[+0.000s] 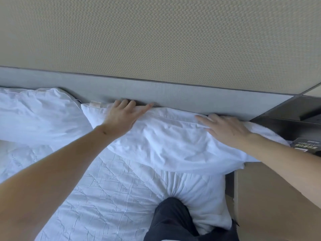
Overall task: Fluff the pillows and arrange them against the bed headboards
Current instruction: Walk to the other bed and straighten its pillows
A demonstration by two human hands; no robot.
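Note:
A white pillow [173, 143] lies against the grey headboard [173, 94] at the right side of the bed. My left hand [124, 113] rests flat on the pillow's top left edge, fingers spread and touching the headboard. My right hand [225, 126] presses flat on the top right edge, fingers apart. Neither hand grips the fabric. A second white pillow [38, 115] sits against the headboard at the left, partly cut off by the frame.
A wrinkled white quilt [97, 197] covers the bed below the pillows. My knee in dark trousers [170, 218] presses into it. A dark nightstand [295, 129] with a small black card [306, 145] stands at the right. Beige textured wall [156, 35] rises above the headboard.

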